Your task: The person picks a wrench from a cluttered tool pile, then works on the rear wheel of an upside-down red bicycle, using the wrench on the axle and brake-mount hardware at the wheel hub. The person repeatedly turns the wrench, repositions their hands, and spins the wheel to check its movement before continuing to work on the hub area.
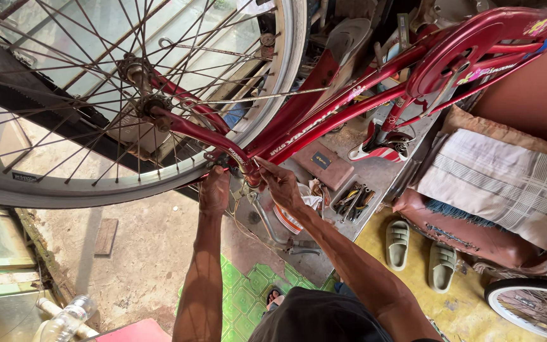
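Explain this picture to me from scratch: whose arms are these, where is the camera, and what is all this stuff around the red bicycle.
There is one picture, taken by a camera worn on a person's head, looking down along their own two bare arms. No machine is involved. A red bicycle is upside down in front of them, its wheel filling the upper left. Both hands meet at the fork, just below the wheel's rim: the left hand and the right hand grip small parts there, too small to tell apart. The bent handlebar hangs below the hands. On the floor lie a tray of tools, a pair of sandals, a folded cloth on a brown cushion, and a plastic bottle at the lower left.
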`<state>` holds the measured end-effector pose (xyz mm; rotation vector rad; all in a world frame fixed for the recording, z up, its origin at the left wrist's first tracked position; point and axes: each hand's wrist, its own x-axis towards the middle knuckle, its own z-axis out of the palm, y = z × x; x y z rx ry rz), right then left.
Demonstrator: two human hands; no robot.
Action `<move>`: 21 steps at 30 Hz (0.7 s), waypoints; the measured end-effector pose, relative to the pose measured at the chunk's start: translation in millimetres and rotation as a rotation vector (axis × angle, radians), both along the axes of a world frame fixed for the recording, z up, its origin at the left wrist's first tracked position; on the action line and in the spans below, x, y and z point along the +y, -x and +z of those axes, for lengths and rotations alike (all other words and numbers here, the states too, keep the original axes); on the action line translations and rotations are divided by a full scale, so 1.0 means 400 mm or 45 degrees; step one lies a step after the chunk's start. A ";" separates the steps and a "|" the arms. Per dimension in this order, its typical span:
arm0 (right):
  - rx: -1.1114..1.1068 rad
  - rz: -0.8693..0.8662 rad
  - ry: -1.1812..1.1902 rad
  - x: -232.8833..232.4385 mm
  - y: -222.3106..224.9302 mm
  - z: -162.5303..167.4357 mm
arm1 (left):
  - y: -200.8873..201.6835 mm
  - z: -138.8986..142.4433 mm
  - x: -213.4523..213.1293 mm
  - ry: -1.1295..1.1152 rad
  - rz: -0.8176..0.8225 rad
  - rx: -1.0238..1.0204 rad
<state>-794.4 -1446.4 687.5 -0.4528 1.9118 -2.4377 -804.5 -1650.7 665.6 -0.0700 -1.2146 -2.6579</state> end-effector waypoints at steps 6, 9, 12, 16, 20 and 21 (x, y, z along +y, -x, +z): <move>0.019 -0.011 -0.046 0.002 0.028 0.004 | 0.001 0.024 0.013 -0.032 -0.023 0.042; 0.042 -0.004 -0.112 0.009 0.026 0.015 | 0.005 0.006 0.005 -0.033 -0.012 0.046; -0.033 0.022 -0.252 0.021 0.015 0.051 | 0.007 -0.012 -0.008 -0.040 -0.016 0.027; -0.127 0.116 -0.767 0.048 0.041 0.125 | 0.004 0.002 -0.002 -0.010 0.013 0.061; -0.259 0.299 -0.672 0.059 0.064 0.158 | -0.004 0.041 0.016 -0.018 -0.009 0.052; -0.163 0.208 -0.730 0.058 0.061 0.154 | -0.003 0.047 0.018 -0.013 -0.019 0.057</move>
